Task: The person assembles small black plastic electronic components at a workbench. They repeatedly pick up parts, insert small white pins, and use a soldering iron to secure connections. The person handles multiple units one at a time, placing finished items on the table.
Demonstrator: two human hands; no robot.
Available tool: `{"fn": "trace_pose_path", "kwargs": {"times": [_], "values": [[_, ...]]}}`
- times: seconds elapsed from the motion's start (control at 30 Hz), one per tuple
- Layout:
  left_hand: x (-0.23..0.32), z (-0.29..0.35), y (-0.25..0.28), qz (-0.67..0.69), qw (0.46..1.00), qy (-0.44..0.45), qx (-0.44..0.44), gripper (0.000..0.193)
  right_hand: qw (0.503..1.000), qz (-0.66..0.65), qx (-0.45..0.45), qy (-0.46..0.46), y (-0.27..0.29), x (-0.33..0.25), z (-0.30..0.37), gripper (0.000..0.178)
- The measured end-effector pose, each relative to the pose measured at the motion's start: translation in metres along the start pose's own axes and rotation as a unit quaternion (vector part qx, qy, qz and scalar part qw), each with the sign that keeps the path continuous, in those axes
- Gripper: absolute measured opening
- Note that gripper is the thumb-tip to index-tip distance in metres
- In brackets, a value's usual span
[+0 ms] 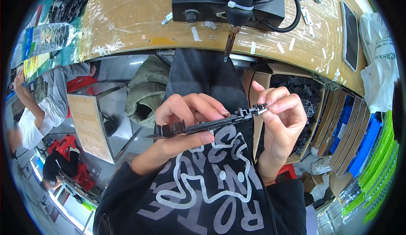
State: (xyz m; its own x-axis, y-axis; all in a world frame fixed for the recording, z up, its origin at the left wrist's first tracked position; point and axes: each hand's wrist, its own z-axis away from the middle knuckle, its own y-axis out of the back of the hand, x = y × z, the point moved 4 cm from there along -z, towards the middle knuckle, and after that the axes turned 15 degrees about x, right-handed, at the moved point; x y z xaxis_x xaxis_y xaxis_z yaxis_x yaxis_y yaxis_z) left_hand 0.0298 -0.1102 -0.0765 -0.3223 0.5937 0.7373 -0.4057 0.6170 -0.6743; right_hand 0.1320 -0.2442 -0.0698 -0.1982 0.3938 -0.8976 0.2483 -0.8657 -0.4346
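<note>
Close to the camera, raised in front of the person's chest, is a long narrow black part (198, 127), tilted so that its right end sits higher than its left. Small clips and posts stick up along it. The left hand (175, 108) is closed around its left and middle stretch, with curled fingers over the upper side and the thumb pressed along the lower edge. The right hand (284, 116) is nearly closed too: thumb and forefinger pinch the part's right end, while another finger points upward, clear of it. A small pale piece shows at that pinch; whether it is loose or fixed to the part cannot be told.

Behind the hands is a black shirt (218, 188) with grey letters and a white outline drawing, and beyond it dark trousers (203, 72). To the right, below the table, a cardboard box (292, 69) holds many small dark pieces (302, 91). On the left a greenish cloth (146, 87) hangs near a wooden stool (89, 125).

Across the top runs the wooden table (131, 19), dotted with white scraps. A black box (207, 8) stands on it, with a pen-like tool (237, 18) hanging in front, tip down. A phone (350, 36) lies near the right edge beside a white plastic bag (378, 57).
</note>
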Motion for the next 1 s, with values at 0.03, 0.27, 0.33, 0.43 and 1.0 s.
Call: {"fn": "trace_pose_path", "kwargs": {"times": [0.03, 0.27, 0.33, 0.43, 1.0], "values": [[-0.0003, -0.0004, 0.0009, 0.002, 1.000, 0.004, -0.003, 0.030, 1.000, 0.001, -0.001, 0.001, 0.0003, 0.0001, 0.0002, 0.016], [-0.0011, -0.0016, -0.0001, -0.003, 1.000, -0.005, -0.006, 0.030, 0.999, 0.020, 0.005, 0.026, -0.0002, -0.0037, 0.0005, 0.016], [-0.0010, -0.0018, 0.0002, -0.001, 1.000, -0.002, -0.007, 0.030, 0.999, 0.017, 0.004, 0.026, -0.0006, -0.0035, 0.0005, 0.016], [-0.0015, -0.0032, 0.0000, 0.003, 1.000, -0.001, -0.008, 0.030, 1.000, 0.010, 0.000, 0.014, 0.0005, -0.0032, -0.0002, 0.016], [0.0030, -0.0049, -0.0018, -0.046, 0.998, -0.014, -0.032, 0.031, 1.000, 0.013, -0.004, 0.016, 0.0015, -0.0049, -0.0009, 0.015]]}}
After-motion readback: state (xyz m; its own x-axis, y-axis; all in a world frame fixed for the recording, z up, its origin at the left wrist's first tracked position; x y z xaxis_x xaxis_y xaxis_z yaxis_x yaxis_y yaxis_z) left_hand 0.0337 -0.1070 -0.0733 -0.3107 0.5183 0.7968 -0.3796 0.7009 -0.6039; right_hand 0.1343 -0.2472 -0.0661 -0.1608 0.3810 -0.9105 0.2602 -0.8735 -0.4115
